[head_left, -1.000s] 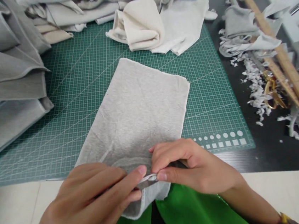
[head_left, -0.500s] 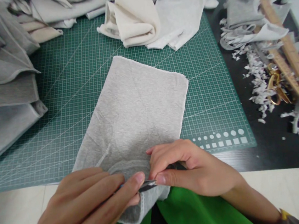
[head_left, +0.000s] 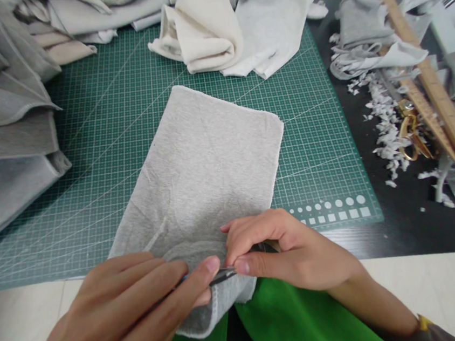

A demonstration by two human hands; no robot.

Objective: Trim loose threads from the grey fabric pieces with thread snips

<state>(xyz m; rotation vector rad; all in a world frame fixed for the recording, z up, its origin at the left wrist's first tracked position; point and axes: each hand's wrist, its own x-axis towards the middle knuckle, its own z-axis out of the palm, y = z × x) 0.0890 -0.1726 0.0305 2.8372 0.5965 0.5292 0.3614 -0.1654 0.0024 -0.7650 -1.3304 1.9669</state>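
A light grey fabric piece (head_left: 217, 150) with overlocked edges lies across the cutting mat, its near end gathered over the table's front edge. My left hand (head_left: 136, 305) is closed on that gathered end, the thumb pressed along the fold. Between the hands runs a thin dark strip or tool (head_left: 221, 275) with a shiny metallic part and a speck of blue by the left fingers; its kind is unclear. My right hand (head_left: 277, 252) pinches at the shiny end with thumb and fingertips, against the fabric. Part of the fabric is hidden under both hands.
The green cutting mat (head_left: 314, 145) covers much of the dark table. Grey fabric pieces (head_left: 5, 107) are stacked at left; cream cloth (head_left: 208, 28) and white cloth (head_left: 273, 27) lie behind. At right are wooden rulers (head_left: 423, 57), gold-handled scissors (head_left: 411, 135) and fabric scraps (head_left: 388, 132).
The view has shifted slightly, so the things at right appear a little further left. Both hands keep their hold on the fabric with hardly any movement.
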